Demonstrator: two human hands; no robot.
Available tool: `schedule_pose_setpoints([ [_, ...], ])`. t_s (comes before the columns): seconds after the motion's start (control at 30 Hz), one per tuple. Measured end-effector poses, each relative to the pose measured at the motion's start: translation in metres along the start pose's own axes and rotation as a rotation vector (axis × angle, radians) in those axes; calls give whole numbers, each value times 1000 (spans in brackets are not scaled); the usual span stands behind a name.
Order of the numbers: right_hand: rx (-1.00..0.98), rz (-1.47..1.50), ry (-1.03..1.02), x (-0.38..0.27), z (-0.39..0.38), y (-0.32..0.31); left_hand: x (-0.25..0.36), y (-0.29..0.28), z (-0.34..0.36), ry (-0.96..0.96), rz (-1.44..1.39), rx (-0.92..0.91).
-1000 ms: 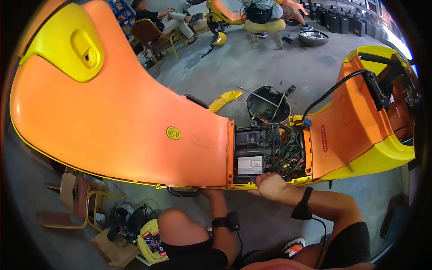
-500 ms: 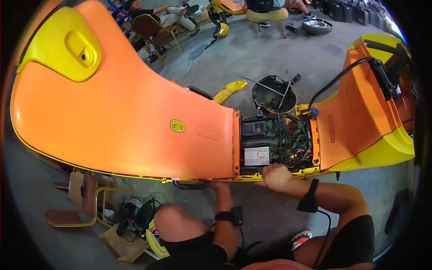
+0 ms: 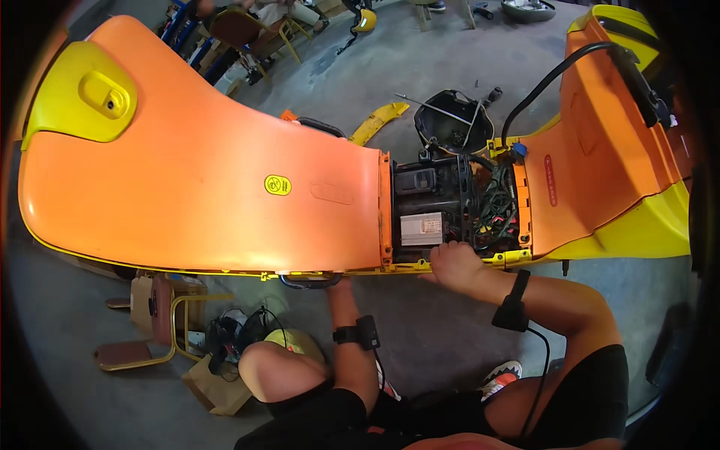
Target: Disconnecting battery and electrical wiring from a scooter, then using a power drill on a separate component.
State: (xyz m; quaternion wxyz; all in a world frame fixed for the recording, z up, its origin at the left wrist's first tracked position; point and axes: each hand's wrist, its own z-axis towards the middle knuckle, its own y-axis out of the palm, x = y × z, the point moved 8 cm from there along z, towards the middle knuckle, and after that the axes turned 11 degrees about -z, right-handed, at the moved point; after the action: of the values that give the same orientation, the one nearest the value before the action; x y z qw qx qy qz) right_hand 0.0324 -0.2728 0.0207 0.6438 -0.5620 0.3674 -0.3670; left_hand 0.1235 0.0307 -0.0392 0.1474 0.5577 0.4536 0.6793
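Observation:
An orange and yellow scooter body lies across the view, with an open compartment holding a silver box, a black module and tangled wires. My right hand grips the compartment's yellow lower rim with bent fingers, just below the silver box. My left hand reaches under the body's near edge, beside a black handle; its fingers are hidden. A thick black cable arches above the right part of the body.
Behind the body lie a black tub with metal rods and a yellow panel on the floor. A seated person is at the back. A chair, a paper bag and black gear are at lower left.
The whole scene has shifted upward in the picture as my view tilts lower. Both hands stay at about the same places on and under the scooter's near edge.

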Motion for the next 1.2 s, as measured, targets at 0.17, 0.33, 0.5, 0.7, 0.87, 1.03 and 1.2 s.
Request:
schedule_pose_setpoints([
  [0.17, -85, 20, 19, -7, -10, 3, 1, -2, -15, -55, -17, -13],
  [0.33, -65, -57, -3, -11, -11, 1, -9, -2, -8, -94, -49, -72],
  [0.5, 109, -130, -24, -1, 4, -5, -27, 20, 2, -112, -56, -155],
  [0.7, 202, -195, -33, -2, 8, -3, -44, 17, -24, -114, -27, -137],
  [0.87, 171, -209, -47, -9, 1, 3, -47, 10, -41, -98, -37, -96],
  [1.03, 130, -236, -59, -17, 1, 1, -46, 9, -44, -113, -210, -72],
  [1.2, 106, -180, -77, -14, 5, -3, -39, 16, -44, -13, -129, -4],
])
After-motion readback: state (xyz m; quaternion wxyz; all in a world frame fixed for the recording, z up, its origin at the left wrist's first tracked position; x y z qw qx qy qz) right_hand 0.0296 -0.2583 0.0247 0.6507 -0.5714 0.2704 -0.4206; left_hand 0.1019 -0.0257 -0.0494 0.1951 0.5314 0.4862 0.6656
